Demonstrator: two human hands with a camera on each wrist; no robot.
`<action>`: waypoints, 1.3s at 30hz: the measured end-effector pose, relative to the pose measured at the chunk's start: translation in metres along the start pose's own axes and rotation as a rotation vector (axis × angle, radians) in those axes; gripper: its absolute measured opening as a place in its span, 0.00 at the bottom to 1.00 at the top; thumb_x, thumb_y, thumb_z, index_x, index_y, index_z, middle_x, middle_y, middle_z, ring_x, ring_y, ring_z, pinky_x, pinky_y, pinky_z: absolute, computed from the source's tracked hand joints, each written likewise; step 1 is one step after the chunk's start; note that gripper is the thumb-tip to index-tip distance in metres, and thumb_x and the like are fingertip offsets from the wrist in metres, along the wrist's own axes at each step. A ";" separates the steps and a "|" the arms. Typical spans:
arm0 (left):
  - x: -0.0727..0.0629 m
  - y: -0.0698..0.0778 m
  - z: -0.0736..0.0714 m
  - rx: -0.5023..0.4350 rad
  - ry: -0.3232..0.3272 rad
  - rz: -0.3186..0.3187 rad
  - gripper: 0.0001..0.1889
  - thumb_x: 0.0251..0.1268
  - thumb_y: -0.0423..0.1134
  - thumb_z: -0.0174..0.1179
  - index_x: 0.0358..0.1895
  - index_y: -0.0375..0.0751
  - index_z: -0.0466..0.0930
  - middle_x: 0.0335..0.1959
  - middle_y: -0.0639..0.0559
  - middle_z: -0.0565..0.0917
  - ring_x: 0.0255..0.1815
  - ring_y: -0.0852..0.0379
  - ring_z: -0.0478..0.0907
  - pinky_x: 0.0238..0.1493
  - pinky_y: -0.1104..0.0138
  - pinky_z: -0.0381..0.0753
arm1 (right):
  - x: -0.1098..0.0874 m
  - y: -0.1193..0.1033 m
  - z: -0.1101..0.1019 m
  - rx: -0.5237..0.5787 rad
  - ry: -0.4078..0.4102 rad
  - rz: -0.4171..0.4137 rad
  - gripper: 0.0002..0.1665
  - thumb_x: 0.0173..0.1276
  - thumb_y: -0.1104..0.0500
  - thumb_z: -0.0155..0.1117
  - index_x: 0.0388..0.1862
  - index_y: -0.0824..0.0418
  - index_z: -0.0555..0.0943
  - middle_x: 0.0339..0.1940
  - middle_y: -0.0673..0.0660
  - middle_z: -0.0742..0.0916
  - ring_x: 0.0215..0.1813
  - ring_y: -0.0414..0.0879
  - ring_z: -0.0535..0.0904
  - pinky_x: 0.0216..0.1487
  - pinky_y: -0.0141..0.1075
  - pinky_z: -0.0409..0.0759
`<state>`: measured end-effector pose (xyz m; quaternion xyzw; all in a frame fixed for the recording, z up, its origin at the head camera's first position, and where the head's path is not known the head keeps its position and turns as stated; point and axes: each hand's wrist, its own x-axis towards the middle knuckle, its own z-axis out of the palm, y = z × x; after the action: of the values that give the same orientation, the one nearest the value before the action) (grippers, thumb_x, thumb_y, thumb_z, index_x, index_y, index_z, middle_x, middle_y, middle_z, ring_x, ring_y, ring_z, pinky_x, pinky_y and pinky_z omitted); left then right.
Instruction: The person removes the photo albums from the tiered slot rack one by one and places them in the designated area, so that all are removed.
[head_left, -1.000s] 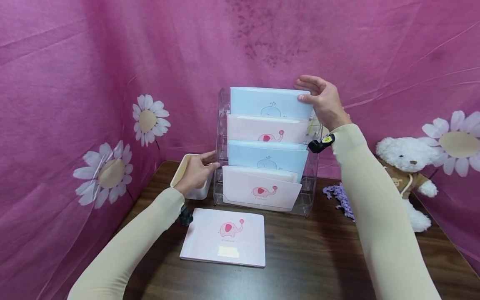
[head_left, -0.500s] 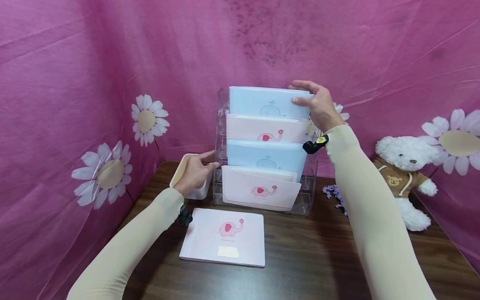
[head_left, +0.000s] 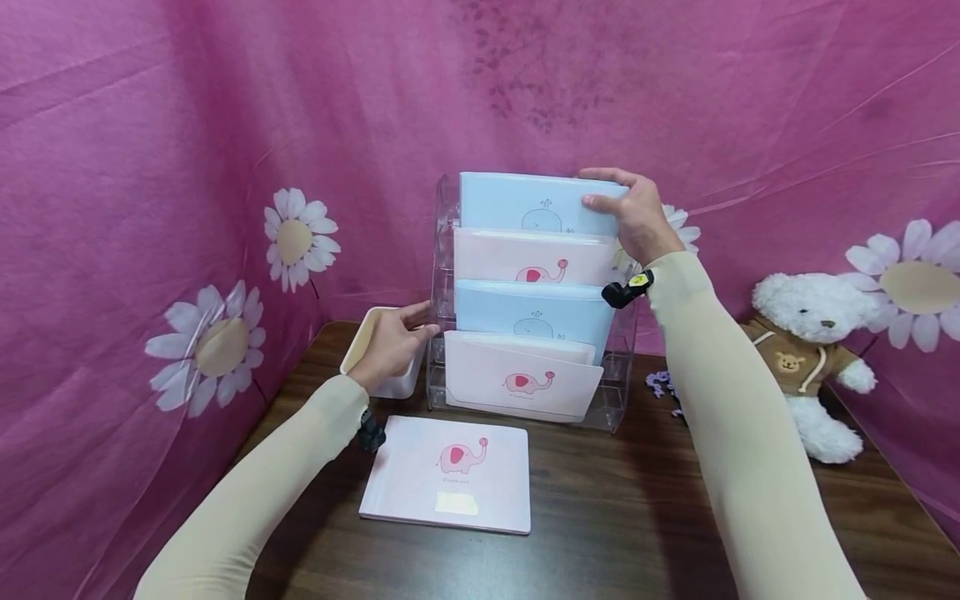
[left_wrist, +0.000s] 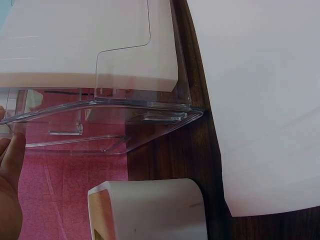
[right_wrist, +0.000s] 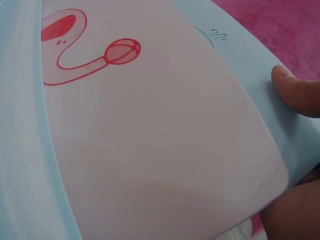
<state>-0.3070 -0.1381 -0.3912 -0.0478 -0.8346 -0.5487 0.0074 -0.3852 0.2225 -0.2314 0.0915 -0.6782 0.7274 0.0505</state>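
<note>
A clear plastic rack [head_left: 618, 392] stands on the table, holding light blue whale booklets and pale pink elephant booklets in stepped tiers. At the top right corner, my right hand [head_left: 643, 215] pinches the uppermost blue whale booklet [head_left: 517, 200], thumb [right_wrist: 295, 92] on its front and fingers behind. My left hand [head_left: 393, 340] is at the rack's left side, finger and thumb on the edge of its side panel [left_wrist: 75, 106]. In the bottom tier, a pink elephant booklet [head_left: 517, 387] leans slightly askew. Another pink elephant booklet [head_left: 480, 500] lies flat on the table before the rack.
A white bin [head_left: 405, 386] stands just left of the rack, partly behind my left hand. On the right sit a white teddy bear [head_left: 813, 308] in a brown hoodie and something purple [head_left: 660, 383], partly hidden by my right sleeve. A pink flowered cloth [head_left: 360, 108] hangs behind.
My right hand has moved slightly left and down, its thumb further onto the top blue whale booklet, whose right edge has shifted slightly right. The left hand has stayed put.
</note>
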 end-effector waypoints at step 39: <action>-0.003 0.000 0.001 0.023 0.004 0.024 0.29 0.71 0.37 0.64 0.74 0.49 0.70 0.65 0.45 0.82 0.56 0.52 0.85 0.36 0.73 0.83 | -0.002 -0.002 0.009 -0.067 0.161 0.063 0.24 0.59 0.64 0.78 0.56 0.52 0.88 0.56 0.53 0.87 0.55 0.49 0.85 0.73 0.48 0.75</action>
<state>-0.3043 -0.1372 -0.3920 -0.0568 -0.8402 -0.5391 0.0162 -0.3826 0.2136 -0.2289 0.0096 -0.6985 0.7105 0.0849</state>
